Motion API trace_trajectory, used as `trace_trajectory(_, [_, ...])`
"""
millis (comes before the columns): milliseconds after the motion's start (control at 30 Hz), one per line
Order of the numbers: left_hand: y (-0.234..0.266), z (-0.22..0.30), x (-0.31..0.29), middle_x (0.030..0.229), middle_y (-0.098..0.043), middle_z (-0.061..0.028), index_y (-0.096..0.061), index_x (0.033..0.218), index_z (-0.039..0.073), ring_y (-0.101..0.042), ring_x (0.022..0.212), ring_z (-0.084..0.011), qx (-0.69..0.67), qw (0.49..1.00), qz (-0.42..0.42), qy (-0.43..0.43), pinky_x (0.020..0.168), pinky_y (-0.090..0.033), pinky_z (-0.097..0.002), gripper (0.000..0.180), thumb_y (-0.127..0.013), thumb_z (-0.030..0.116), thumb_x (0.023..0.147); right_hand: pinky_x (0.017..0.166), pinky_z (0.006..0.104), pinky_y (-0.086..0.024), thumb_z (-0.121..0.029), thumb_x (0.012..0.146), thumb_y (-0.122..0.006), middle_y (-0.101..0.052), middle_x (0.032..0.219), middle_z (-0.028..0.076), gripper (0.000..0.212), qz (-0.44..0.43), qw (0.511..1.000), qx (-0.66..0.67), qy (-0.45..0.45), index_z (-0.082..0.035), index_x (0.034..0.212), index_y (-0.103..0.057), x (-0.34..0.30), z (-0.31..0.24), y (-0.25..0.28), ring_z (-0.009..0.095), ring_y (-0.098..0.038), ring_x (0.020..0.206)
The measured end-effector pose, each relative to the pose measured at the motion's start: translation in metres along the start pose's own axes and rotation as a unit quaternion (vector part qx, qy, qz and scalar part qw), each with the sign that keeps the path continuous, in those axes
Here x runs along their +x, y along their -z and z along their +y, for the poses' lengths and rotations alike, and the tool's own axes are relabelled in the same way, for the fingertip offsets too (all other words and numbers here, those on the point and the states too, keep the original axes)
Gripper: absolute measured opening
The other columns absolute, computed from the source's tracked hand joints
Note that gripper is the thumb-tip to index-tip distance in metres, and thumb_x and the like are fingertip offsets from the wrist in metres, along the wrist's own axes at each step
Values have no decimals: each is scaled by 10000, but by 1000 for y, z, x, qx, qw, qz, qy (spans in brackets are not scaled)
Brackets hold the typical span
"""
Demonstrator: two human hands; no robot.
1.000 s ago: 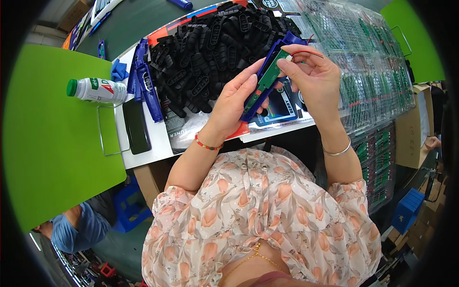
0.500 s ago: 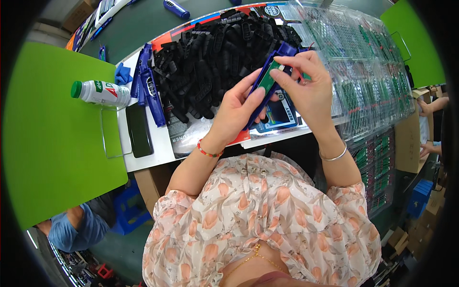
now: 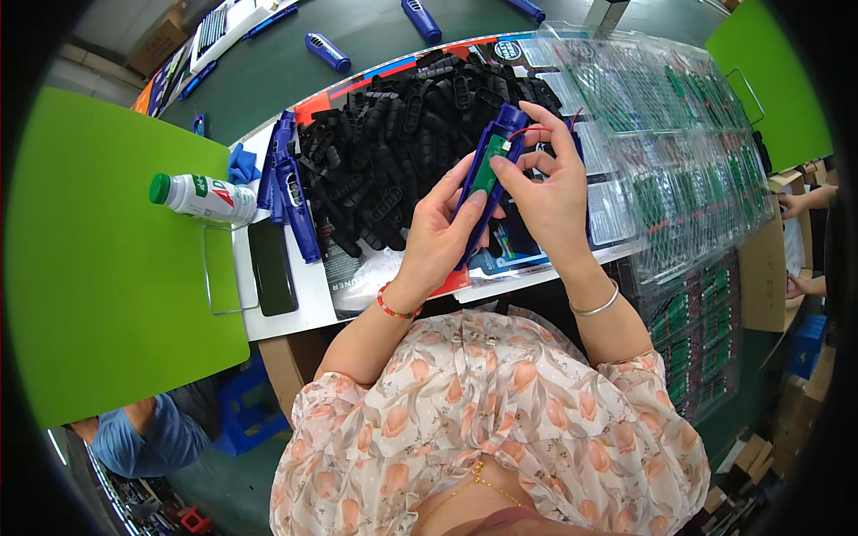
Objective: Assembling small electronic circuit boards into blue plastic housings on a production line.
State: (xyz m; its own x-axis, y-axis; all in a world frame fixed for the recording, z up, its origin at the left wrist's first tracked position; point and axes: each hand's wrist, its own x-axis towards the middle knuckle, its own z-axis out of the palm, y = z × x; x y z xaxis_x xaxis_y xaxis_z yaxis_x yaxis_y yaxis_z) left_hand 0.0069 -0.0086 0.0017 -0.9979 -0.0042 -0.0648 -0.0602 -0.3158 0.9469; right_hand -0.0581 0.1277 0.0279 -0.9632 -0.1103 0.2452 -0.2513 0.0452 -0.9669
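Observation:
My left hand is closed around a blue plastic casing half, tilted with its far end to the right. A narrow green circuit board lies in its hollow, with a small white connector and a red wire at the far end. My left thumb presses on the near part of the board. The thumb of my right hand presses on the board's right edge, its index finger reaching toward the casing's far end. Black ribbed plastic pieces are heaped just beyond my hands. Another blue casing part shows partly behind my right fingers.
Clear plastic trays of green circuit boards stand at the right. Blue casings, a black phone and a white bottle with a green cap are at the left. Green panels flank the table. Another person's hands show far right.
The view has shifted, so the table sits lower in it. My right hand has moved closer to the casing, its index finger lifting off the board toward the far end. The red wire now shows.

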Motion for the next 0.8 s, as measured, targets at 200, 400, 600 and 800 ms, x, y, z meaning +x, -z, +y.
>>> trace_trajectory(200, [7, 4, 0, 819, -677, -71, -425, 1448, 61, -548, 545, -54, 11, 1000, 28, 4, 489, -447, -197, 474, -548, 121, 994, 621, 237, -506, 16, 756, -728, -525, 977, 60, 626, -29, 997, 40, -51, -58, 1321, -469, 3, -3, -11, 99, -610, 725])
trace_trajectory(400, [20, 22, 1, 803, -681, -81, -426, 1441, 42, -556, 530, -65, 47, 997, 54, -11, 480, -444, -199, 478, -554, 111, 986, 637, 235, -501, -29, 785, -733, -544, 951, 58, 654, -44, 995, 69, -59, -52, 1359, -422, 7, -9, -25, 98, -614, 703])
trace_trajectory(600, [106, 101, 86, 804, -702, -102, -573, 1227, 1, -560, 518, -85, 167, 958, 207, -111, 476, -445, -213, 323, -591, 178, 957, 635, 250, -497, -52, 835, -702, -606, 903, 38, 423, -26, 999, -3, -42, -34, 1236, -569, 16, 1, 0, 114, -620, 696])
trace_trajectory(800, [346, 100, 201, 824, -704, -112, -697, 1023, -29, -636, 627, -158, 219, 870, 427, -113, 552, -477, -280, 253, -599, 80, 816, 584, 316, -496, -52, 782, -722, -653, 818, 113, 142, -94, 968, -227, 40, -5, 906, -670, -10, 20, 24, 219, -644, 648])
